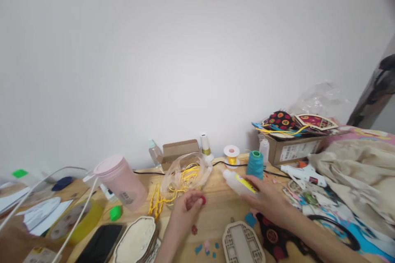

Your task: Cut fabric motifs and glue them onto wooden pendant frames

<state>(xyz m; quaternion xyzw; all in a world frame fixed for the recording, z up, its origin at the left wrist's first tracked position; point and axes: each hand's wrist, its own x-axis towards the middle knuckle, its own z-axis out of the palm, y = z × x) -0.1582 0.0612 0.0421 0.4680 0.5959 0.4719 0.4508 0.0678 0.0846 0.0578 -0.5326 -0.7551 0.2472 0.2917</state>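
My left hand (189, 207) is closed in a pinch on a small red piece (203, 200), in front of the plastic bag with yellow cords (189, 172). To its right, my right hand (262, 195) is wrapped round a translucent white bottle (236, 183) with a yellow label, tilted with its narrow end toward the upper left. Small red, pink and blue scraps (207, 247) lie on the wooden table below the hands. A wooden lattice frame (242, 242) lies near the bottom edge, beside black patterned fabric (273, 236).
A pink lidded cup (121, 183), a black phone (100, 244) and stacked wooden plaques (135, 238) stand or lie at the left. Behind my right hand is a teal thread cone (255, 165). A cardboard box (290, 150), a glue gun (304, 174) and beige cloth (354, 172) occupy the right.
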